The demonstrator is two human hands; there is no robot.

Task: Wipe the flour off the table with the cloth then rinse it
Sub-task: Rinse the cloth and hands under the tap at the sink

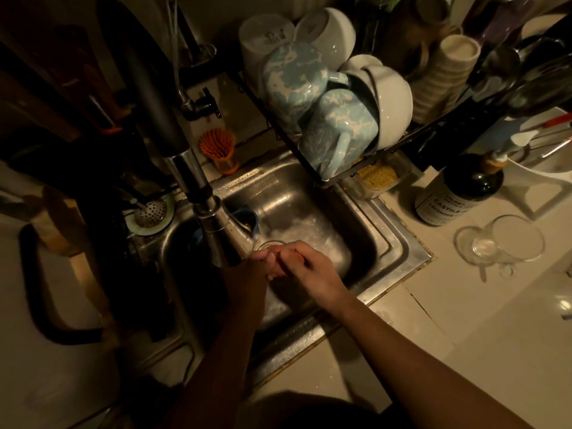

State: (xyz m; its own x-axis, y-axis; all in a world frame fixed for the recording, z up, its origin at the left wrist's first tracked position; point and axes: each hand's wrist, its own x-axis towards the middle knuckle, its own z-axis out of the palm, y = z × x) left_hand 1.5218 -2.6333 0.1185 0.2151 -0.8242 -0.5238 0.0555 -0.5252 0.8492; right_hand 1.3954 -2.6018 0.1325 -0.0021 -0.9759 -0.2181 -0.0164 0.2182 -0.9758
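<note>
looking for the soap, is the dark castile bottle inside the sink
No, the castile bottle stands on the counter right of the sink.

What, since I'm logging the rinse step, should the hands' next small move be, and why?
Probably rub the left hand and right hand together under the faucet head. They meet over the sink, right beside the faucet's outlet, which looks like the rinsing spot. What they hold, if anything, is hidden in this dim view.

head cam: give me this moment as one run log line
place: sink | left hand: under faucet, meets right hand | cloth: not visible | grip: cannot tell | phase: rinse step
</note>
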